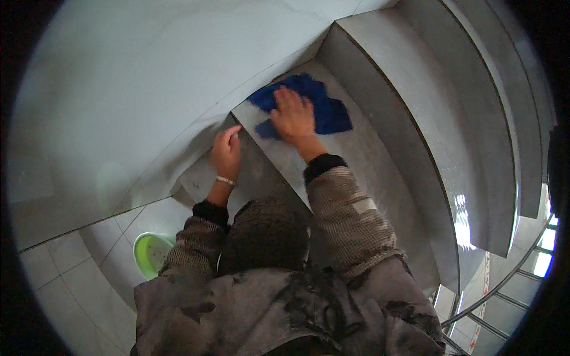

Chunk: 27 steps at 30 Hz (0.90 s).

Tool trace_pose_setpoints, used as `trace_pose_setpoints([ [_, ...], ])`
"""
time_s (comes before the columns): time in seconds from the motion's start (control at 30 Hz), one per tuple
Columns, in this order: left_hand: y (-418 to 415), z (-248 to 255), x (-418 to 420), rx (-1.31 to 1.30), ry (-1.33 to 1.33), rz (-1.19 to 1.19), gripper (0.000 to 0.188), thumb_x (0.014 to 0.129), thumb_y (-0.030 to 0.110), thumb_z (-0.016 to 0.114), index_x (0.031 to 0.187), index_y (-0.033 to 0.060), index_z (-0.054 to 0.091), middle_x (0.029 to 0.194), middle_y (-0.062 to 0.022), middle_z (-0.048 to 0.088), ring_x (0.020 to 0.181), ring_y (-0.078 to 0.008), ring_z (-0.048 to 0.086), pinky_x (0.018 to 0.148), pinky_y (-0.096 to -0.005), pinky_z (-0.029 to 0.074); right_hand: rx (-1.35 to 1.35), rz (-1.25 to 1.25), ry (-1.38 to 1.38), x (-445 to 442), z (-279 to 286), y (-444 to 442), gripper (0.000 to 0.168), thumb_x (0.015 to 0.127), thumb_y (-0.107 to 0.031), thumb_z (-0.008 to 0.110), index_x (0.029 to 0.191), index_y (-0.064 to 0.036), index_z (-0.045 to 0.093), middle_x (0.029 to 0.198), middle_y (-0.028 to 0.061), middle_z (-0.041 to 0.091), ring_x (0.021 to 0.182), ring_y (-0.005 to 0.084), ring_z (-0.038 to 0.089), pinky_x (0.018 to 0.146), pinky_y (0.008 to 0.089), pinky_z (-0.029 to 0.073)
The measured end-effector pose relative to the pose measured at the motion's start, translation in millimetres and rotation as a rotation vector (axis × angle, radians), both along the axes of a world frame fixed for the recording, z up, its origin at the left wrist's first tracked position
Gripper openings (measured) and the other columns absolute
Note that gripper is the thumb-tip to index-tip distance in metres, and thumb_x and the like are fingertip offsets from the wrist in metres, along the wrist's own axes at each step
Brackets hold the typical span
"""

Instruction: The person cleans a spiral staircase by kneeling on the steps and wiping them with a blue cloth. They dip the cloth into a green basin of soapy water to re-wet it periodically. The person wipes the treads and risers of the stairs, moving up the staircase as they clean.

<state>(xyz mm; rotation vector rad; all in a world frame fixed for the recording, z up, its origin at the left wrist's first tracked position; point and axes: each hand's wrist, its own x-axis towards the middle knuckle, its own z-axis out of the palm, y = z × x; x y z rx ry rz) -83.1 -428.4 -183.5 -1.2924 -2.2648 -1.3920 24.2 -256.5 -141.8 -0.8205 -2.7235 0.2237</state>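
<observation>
A crumpled blue cloth (331, 113) lies on the tread of a grey stone step (356, 155), close to the wall. My right hand (292, 113) rests flat on top of the cloth with its fingers stretched out, and does not grip it. To the left, my left hand (227, 151) has its fingertips at the front edge of this step, beside the wall. I see nothing in it, and its fingers are loosely bent with the thumb a little apart. Whether those fingertips press on the edge, I cannot tell.
Glossy pale wall panels (133, 89) run along the left. Further curved steps (401, 53) rise to the right. A light-green plastic bucket (151, 256) stands on the tiled floor (75, 285) at lower left, near my left sleeve. A metal railing (498, 289) curves at lower right.
</observation>
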Motion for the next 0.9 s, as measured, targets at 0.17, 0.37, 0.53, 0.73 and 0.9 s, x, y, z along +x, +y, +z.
trace_pose_setpoints([
  [0.17, 53.5, 65.4, 2.4, -0.406, 0.121, -0.046, 0.02, 0.083, 0.011, 0.048, 0.101, 0.01, 0.056, 0.085, -0.0117, 0.056, 0.075, -0.0295, 0.057, 0.059, -0.04, 0.047, 0.088, -0.305, -0.038, 101.7, -1.9, 25.7, 0.048, 0.082, -0.024, 0.046, 0.126, -0.008, 0.041, 0.133, 0.0092, 0.038, 0.123, 0.0243, 0.034, 0.099, 0.0444, 0.026],
  [0.37, 83.8, 49.2, -14.7, -0.634, 0.238, -0.023, 0.025, 0.083, 0.011, 0.042, 0.105, 0.0133, 0.053, 0.087, -0.0123, 0.06, 0.07, -0.031, 0.06, 0.059, -0.0411, 0.049, 0.095, -0.337, -0.103, 155.9, 3.9, 12.6, 0.048, 0.082, -0.024, 0.047, 0.127, -0.009, 0.04, 0.132, 0.0089, 0.039, 0.121, 0.0259, 0.036, 0.098, 0.044, 0.026],
  [0.53, 87.2, 41.8, -22.9, -0.597, 0.19, -0.069, 0.024, 0.083, 0.012, 0.042, 0.103, 0.0138, 0.054, 0.087, -0.0109, 0.061, 0.072, -0.0311, 0.06, 0.06, -0.0417, 0.049, 0.121, -0.338, -0.06, 157.2, -1.1, 13.7, 0.049, 0.08, -0.025, 0.049, 0.125, -0.009, 0.042, 0.13, 0.0086, 0.041, 0.119, 0.026, 0.038, 0.098, 0.0456, 0.027],
  [0.73, 86.8, 39.2, -24.3, -0.632, 0.191, -0.055, 0.024, 0.084, 0.014, 0.04, 0.104, 0.0142, 0.053, 0.094, -0.0111, 0.061, 0.078, -0.0299, 0.06, 0.063, -0.0423, 0.048, 0.118, -0.33, -0.043, 156.4, -2.6, 15.8, 0.049, 0.079, -0.027, 0.051, 0.124, -0.009, 0.043, 0.129, 0.0088, 0.042, 0.118, 0.026, 0.039, 0.097, 0.046, 0.028],
  [0.9, 81.6, 37.8, -27.3, -0.647, 0.114, -0.093, 0.026, 0.084, 0.015, 0.042, 0.108, 0.0143, 0.052, 0.095, -0.0117, 0.061, 0.081, -0.0305, 0.059, 0.065, -0.0424, 0.048, 0.157, -0.313, -0.034, 156.1, -3.5, 15.3, 0.049, 0.079, -0.027, 0.051, 0.124, -0.01, 0.043, 0.129, 0.0089, 0.043, 0.118, 0.0261, 0.039, 0.096, 0.0459, 0.03],
])
